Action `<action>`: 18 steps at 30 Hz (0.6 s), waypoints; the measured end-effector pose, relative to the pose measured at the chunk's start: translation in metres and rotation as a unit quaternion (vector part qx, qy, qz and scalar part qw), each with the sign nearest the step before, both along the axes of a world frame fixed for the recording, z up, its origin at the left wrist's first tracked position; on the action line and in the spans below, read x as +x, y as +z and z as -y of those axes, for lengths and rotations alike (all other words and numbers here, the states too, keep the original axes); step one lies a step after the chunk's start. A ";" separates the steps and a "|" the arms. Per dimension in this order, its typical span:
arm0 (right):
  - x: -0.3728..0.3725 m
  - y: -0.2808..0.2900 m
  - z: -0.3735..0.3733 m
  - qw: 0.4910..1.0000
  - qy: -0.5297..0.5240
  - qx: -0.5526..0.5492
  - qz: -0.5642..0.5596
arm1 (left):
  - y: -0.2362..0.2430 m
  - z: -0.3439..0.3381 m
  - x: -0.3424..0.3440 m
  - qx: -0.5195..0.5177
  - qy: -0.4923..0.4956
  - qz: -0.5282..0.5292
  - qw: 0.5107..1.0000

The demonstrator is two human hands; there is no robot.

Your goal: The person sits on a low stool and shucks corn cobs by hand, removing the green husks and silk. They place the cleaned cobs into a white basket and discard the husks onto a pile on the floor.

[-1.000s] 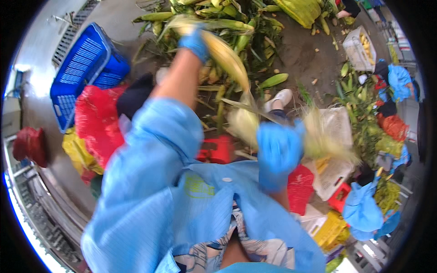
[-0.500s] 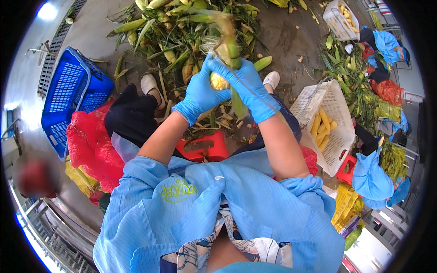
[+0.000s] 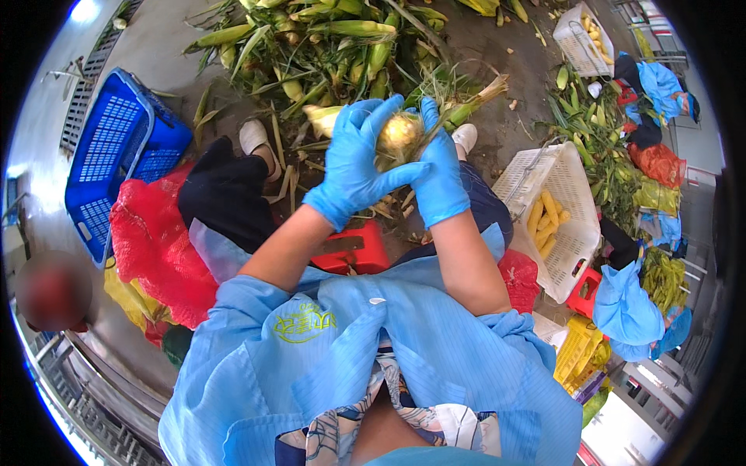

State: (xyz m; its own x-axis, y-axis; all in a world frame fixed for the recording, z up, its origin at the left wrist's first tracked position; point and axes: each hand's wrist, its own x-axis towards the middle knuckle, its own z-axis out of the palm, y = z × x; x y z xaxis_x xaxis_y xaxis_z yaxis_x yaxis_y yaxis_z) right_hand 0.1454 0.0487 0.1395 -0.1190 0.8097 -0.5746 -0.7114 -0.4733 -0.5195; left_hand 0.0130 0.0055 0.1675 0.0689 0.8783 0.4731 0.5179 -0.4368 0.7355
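Now, both gloved hands of the seated worker hold one partly husked ear of corn above the floor, midway between the two white shoes. Left hand: fingers bent around the left side of the ear, thumb stretched across toward the other hand. Right hand: partly closed on the right side of the ear, fingers pointing upward. The rounded, pale yellow end of the ear shows between the hands, with silk around it.

Compared with half a second earlier, the green husk, which then stood upright above the hands, now slants out to the upper right beyond the right hand. A pale piece now projects beside the left hand; whether husk or kernels cannot be told. The strip that hung below the right hand is no longer seen, and that hand, formerly leaning across the ear, is now more upright. The surroundings match: corn heap on the floor beyond the hands, red stool below them, blue crate at left, and white crate at right with peeled ears inside.
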 end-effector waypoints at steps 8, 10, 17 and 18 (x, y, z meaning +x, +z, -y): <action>-0.028 0.009 0.018 0.991 0.034 0.097 -0.090 | -0.030 -0.064 -0.020 -0.312 0.056 0.678 0.664; -0.021 0.032 0.037 0.977 -0.017 0.084 0.197 | -0.063 -0.096 -0.064 -0.303 0.042 0.734 0.606; 0.060 0.023 0.068 0.982 0.055 0.117 0.138 | -0.067 -0.126 -0.147 -0.251 0.103 0.738 0.618; 0.036 0.059 0.070 0.985 -0.063 0.034 0.159 | -0.059 -0.126 -0.145 -0.260 0.104 0.732 0.621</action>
